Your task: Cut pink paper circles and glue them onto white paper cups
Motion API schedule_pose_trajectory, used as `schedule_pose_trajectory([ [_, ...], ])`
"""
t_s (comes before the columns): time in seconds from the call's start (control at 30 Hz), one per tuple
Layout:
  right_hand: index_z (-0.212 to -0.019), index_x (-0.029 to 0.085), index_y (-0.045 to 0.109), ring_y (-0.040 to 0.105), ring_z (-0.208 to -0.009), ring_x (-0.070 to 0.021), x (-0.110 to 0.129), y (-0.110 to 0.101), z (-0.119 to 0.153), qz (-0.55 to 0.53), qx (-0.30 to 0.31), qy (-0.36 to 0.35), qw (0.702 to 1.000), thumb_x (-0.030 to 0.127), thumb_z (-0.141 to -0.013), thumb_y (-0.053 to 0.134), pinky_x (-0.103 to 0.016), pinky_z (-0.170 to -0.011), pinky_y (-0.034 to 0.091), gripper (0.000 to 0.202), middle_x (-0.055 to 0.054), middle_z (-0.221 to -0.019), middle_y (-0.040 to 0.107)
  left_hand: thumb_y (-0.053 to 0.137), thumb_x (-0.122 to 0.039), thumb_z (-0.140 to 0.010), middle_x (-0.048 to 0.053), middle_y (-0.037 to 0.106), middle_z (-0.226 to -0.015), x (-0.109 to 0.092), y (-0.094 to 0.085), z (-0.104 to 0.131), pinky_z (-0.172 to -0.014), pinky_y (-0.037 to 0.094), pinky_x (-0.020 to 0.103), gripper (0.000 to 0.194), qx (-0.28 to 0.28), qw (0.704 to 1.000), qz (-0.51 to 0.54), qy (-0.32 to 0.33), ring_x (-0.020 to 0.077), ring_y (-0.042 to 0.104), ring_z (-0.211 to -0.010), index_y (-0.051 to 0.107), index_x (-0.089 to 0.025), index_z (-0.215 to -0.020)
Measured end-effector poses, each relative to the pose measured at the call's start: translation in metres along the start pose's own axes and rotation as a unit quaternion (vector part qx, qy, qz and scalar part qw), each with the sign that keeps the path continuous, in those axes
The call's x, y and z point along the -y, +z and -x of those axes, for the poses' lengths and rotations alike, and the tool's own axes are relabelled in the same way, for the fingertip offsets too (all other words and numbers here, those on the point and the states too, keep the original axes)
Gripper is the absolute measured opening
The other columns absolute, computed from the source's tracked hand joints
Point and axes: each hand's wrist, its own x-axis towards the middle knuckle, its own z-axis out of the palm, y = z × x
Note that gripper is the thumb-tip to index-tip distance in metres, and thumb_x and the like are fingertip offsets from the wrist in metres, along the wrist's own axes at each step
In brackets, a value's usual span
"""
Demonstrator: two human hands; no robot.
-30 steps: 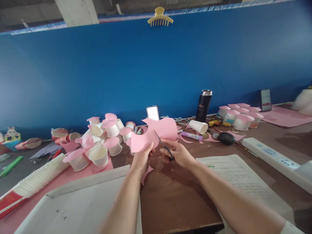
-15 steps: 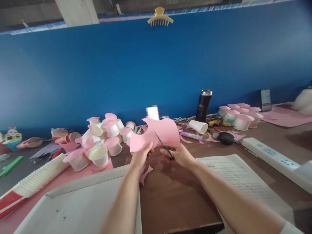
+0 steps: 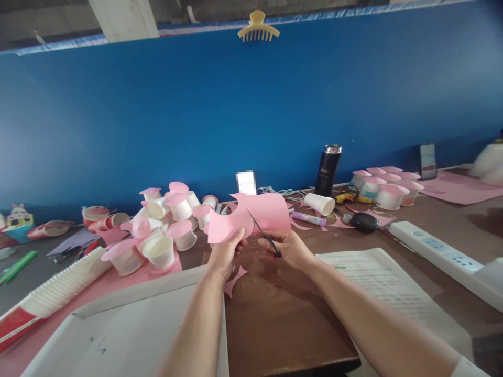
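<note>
Pinched between the thumb and fingers of my left hand (image 3: pixel 228 252) is a sheet of pink paper (image 3: pixel 271 212), held up above the table with a curved bite cut from its upper left edge. My right hand (image 3: pixel 288 248) grips dark-handled scissors (image 3: pixel 269 241), whose blade lies across the paper near its middle. My fingers partly hide the scissors' handles. Below my left hand, a curved pink scrap (image 3: pixel 234 281) rests on the brown tabletop (image 3: pixel 286 324).
Paper cups with pink discs (image 3: pixel 183 235) crowd the left, beside a long cup stack (image 3: pixel 66 285) and a white box lid (image 3: pixel 137 324). Rightward are a black flask (image 3: pixel 328 170), a glue stick (image 3: pixel 308 218), printed sheets (image 3: pixel 377 277) and a power strip (image 3: pixel 444 256).
The pink paper has tipped and lowered slightly at its top edge. My left hand has shifted a little to the left; my right hand stays nearly in place with the scissors.
</note>
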Motion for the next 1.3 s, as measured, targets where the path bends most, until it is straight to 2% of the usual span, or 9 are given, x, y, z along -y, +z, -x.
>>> schedule_pose_trajectory([
  [0.6, -0.1, 0.012, 0.074, 0.046, -0.048, -0.0093, 0.0013, -0.0013, 0.0001, 0.01, 0.01, -0.009, 1.0, 0.048, -0.071, 0.073, -0.025, -0.047, 0.039, 0.047, 0.002, -0.054, 0.052, 0.078, -0.046, -0.061, 0.0, 0.059, -0.061, -0.0049, -0.0032, -0.0001, -0.047, 0.031, 0.018, 0.039, -0.015, 1.0, 0.002, 0.006, 0.0062, 0.046, -0.051, 0.062, -0.013, -0.076],
  [0.9, -0.091, 0.011, 0.074, 0.047, -0.048, -0.0095, 0.0004, -0.0018, -0.0003, 0.01, 0.006, -0.016, 1.0, 0.046, -0.072, 0.073, -0.025, -0.046, 0.038, 0.04, 0.001, -0.054, 0.052, 0.077, -0.045, -0.063, 0.0, 0.058, -0.062, -0.0049, -0.0048, -0.0007, -0.046, 0.03, 0.016, 0.04, -0.001, 1.0, 0.025, 0.005, 0.0055, 0.044, -0.051, 0.061, -0.013, -0.08],
  [1.13, -0.095, 0.011, 0.074, 0.046, -0.048, -0.0092, -0.0021, -0.0004, -0.0006, -0.005, 0.003, -0.01, 1.0, 0.047, -0.071, 0.074, -0.025, -0.045, 0.039, 0.044, 0.002, -0.055, 0.051, 0.079, -0.043, -0.061, -0.001, 0.057, -0.061, -0.007, -0.0028, 0.0005, -0.045, 0.028, 0.015, 0.042, -0.015, 0.999, 0.042, -0.014, 0.0051, 0.044, -0.051, 0.058, -0.014, -0.082],
  [1.3, -0.087, 0.01, 0.073, 0.046, -0.047, -0.0089, -0.001, 0.0005, 0.0002, -0.003, 0.0, -0.005, 1.0, 0.049, -0.07, 0.075, -0.025, -0.045, 0.039, 0.043, 0.002, -0.054, 0.051, 0.079, -0.044, -0.061, -0.001, 0.057, -0.06, -0.0056, -0.0025, 0.0003, -0.045, 0.029, 0.015, 0.041, -0.01, 0.999, 0.043, -0.014, 0.0046, 0.044, -0.05, 0.059, -0.013, -0.079],
])
